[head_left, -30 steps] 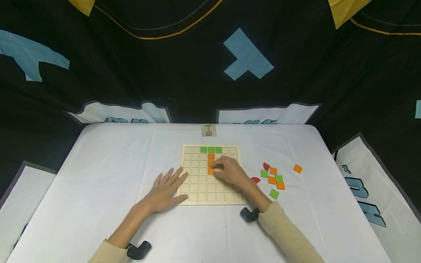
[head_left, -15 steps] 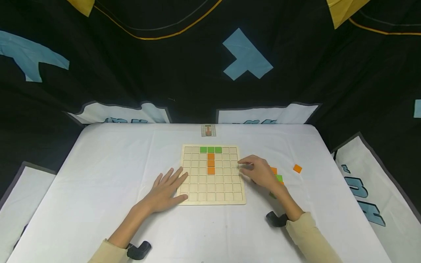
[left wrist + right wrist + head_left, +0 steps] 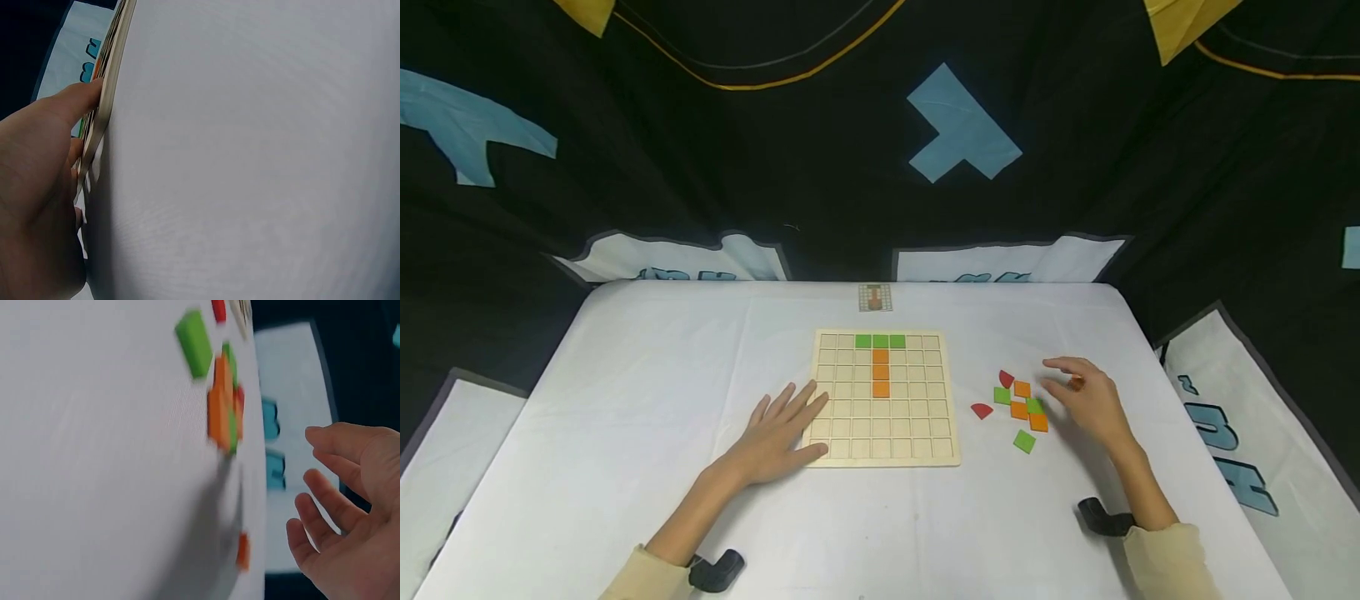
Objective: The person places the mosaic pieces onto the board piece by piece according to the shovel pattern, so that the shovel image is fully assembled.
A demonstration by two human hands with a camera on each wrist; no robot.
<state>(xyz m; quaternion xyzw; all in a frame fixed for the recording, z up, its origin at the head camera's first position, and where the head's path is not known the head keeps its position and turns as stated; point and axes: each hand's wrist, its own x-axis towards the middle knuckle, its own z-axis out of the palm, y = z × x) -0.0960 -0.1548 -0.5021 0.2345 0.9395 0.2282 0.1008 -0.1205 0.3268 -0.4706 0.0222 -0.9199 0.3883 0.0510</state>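
Observation:
A pale wooden grid board (image 3: 917, 429) lies on the table, with three green square tiles (image 3: 881, 341) along its far row and three orange square tiles (image 3: 881, 372) in a column below them. My left hand (image 3: 782, 437) rests with spread fingers on the board's left edge; in the left wrist view its thumb (image 3: 81, 100) lies against the board's edge. To the right of a loose group of tiles (image 3: 1018, 409), my right hand (image 3: 1090, 404) hangs over the table, fingers loosely bent and nothing between them. A single orange tile (image 3: 243, 552) lies beneath it, hidden from the head view.
Two red quarter-round pieces (image 3: 981, 411) and a separate green tile (image 3: 1024, 442) lie between the board and my right hand. A small printed pattern card (image 3: 875, 297) sits at the table's far edge. Dark curtain hangs behind the white tabletop (image 3: 655, 375).
My right hand has left the orange column on the board and moved right, past the loose tiles. The left hand stays in place on the board's edge.

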